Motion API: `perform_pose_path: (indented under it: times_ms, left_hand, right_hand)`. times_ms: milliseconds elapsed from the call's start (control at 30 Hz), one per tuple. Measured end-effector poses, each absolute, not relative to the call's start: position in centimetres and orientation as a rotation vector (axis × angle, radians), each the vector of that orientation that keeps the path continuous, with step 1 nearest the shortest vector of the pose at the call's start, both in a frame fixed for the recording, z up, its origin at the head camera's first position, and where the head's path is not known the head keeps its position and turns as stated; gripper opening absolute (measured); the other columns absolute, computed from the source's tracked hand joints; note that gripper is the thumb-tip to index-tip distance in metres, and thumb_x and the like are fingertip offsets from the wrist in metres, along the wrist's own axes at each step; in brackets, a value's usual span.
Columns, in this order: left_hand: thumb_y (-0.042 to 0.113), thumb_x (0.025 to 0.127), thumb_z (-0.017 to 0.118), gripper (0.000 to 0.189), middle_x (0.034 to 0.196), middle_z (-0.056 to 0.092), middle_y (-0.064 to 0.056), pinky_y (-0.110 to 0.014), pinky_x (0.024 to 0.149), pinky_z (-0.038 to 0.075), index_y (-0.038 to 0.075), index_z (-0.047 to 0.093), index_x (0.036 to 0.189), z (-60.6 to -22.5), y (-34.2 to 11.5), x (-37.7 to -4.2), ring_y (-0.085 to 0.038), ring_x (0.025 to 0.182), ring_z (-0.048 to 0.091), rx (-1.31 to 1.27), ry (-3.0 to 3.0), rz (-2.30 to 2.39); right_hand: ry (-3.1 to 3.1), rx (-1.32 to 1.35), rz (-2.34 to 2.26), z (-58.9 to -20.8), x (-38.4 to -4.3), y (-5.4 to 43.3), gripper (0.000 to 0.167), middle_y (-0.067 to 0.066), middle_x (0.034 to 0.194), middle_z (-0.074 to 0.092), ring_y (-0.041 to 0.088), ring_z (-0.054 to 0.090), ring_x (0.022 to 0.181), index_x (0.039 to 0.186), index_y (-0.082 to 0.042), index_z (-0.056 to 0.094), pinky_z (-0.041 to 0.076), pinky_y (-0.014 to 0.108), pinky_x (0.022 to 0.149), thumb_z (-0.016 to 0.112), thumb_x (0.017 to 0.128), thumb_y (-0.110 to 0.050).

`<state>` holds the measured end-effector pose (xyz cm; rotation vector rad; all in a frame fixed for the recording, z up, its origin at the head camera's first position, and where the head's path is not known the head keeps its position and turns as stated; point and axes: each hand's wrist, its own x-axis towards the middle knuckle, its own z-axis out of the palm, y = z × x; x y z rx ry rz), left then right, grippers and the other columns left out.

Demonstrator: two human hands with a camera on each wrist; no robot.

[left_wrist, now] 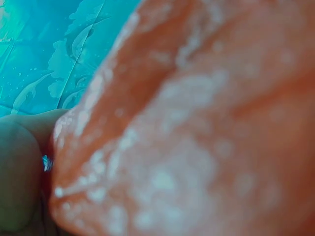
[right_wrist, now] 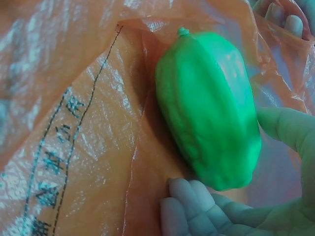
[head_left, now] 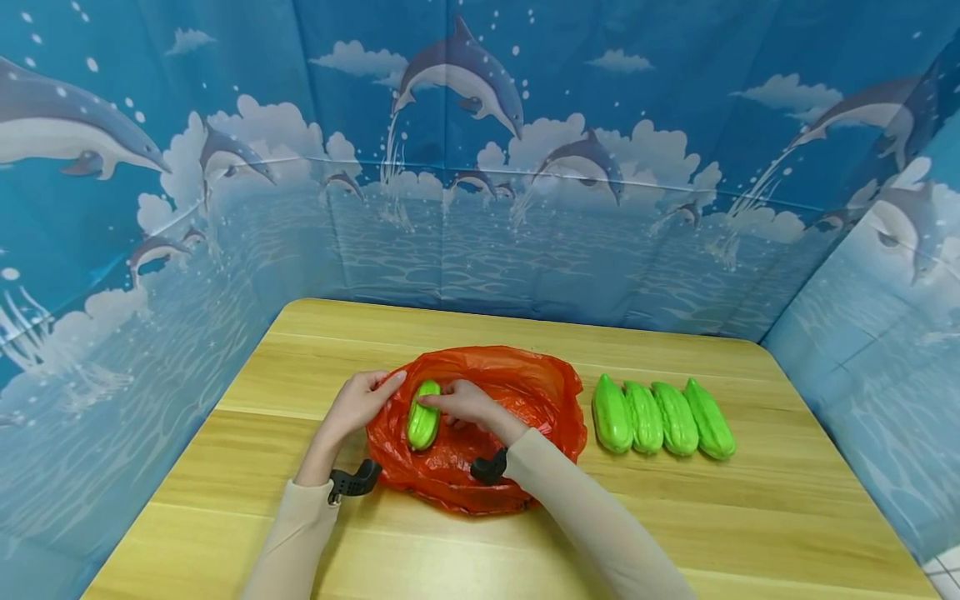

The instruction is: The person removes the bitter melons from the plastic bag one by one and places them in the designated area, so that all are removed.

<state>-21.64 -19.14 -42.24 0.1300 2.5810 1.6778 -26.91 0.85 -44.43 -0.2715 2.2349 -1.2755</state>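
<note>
A red plastic bag [head_left: 480, 492] lies spread with its mouth up on the wooden table. My left hand [head_left: 362, 402] pinches the bag's left rim between thumb and fingers; in the left wrist view the blurred film [left_wrist: 162, 132] fills most of the picture. Inside the bag, toward its left side, is a glossy green bitter melon [head_left: 423, 425]. My right hand [head_left: 474, 406] reaches in beside it. In the right wrist view, the thumb [right_wrist: 283, 123] touches the bitter melon's side, while the loosely bent fingers [right_wrist: 189, 204] lie just past its lower end.
Several more green bitter melons [head_left: 662, 418] lie side by side in a row on the table [head_left: 787, 492], right of the bag. Behind the table and along its sides hangs a blue dolphin-printed curtain [head_left: 465, 233]. Dark printing [right_wrist: 54, 162] runs along the bag.
</note>
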Motion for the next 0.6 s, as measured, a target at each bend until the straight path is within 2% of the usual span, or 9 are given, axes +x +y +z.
perform_pose_path:
  times_ms: [100, 167, 400, 600]
  left_hand:
    - [0.04, 0.096, 0.054, 0.04, 0.063, 0.058, -0.006, -0.03, 0.051, 0.049, 0.004, 0.066, 0.086, -42.29, -19.12, -21.7, -0.019, 0.054, 0.058, 0.126, 2.58, 1.677]
    - [0.041, 0.096, 0.054, 0.041, 0.064, 0.059, -0.006, -0.03, 0.051, 0.05, 0.003, 0.066, 0.088, -42.36, -19.13, -21.73, -0.019, 0.054, 0.059, 0.129, 2.578, 1.679]
    - [0.041, 0.097, 0.053, 0.04, 0.064, 0.059, -0.007, -0.031, 0.052, 0.05, 0.004, 0.066, 0.087, -42.41, -19.07, -21.75, -0.02, 0.055, 0.059, 0.144, 2.573, 1.687]
    - [0.042, 0.096, 0.053, 0.041, 0.062, 0.057, -0.006, -0.031, 0.051, 0.05, 0.004, 0.065, 0.086, -42.44, -19.01, -21.75, -0.02, 0.054, 0.058, 0.153, 2.575, 1.688]
  right_hand:
    - [2.24, -0.243, -1.268, -44.41, -26.85, 0.77, 0.04, 0.006, 0.062, 0.046, 0.021, 0.046, 0.055, 0.071, -0.01, 0.053, 0.042, 0.031, 0.054, 0.067, 0.086, -0.044]
    - [2.236, -0.232, -1.272, -44.41, -26.79, 0.72, 0.043, 0.004, 0.058, 0.042, 0.02, 0.042, 0.052, 0.065, -0.013, 0.047, 0.038, 0.03, 0.052, 0.068, 0.086, -0.044]
    - [2.205, -0.24, -1.322, -44.66, -26.7, 0.82, 0.046, 0.0, 0.053, 0.035, 0.018, 0.035, 0.049, 0.063, -0.014, 0.039, 0.033, 0.03, 0.05, 0.068, 0.086, -0.042]
    - [2.188, -0.252, -1.345, -44.84, -26.81, 1.11, 0.045, 0.001, 0.057, 0.038, 0.019, 0.04, 0.056, 0.065, -0.014, 0.04, 0.037, 0.031, 0.052, 0.069, 0.086, -0.041]
